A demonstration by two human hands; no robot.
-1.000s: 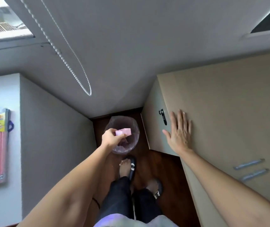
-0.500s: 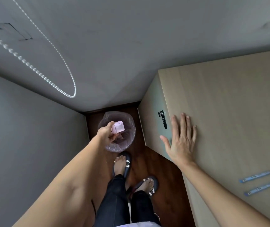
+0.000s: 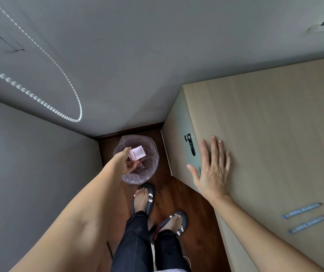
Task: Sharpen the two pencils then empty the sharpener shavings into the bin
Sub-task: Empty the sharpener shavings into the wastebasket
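My left hand (image 3: pixel 126 163) grips a small pink box-shaped sharpener (image 3: pixel 137 153) and holds it over the open mouth of the bin (image 3: pixel 149 173), a round basket lined with a pinkish plastic bag on the dark wood floor. My right hand (image 3: pixel 213 169) lies flat with straight fingers on the light wooden tabletop (image 3: pixel 275 134), near its left edge. Two blue pencils (image 3: pixel 303 210) (image 3: pixel 308 224) lie side by side on the tabletop at the right, tips pointing right.
The bin stands in a narrow corner between a grey wall (image 3: pixel 29 173) on the left and the cabinet side with a black lock (image 3: pixel 190 144). A white beaded cord (image 3: pixel 45 103) hangs at the upper left. My feet in sandals (image 3: pixel 143 199) stand just before the bin.
The view has shifted, so the left shelf items are out of sight. My left hand has turned the pink sharpener over the bin. My right hand stays flat on the tabletop.
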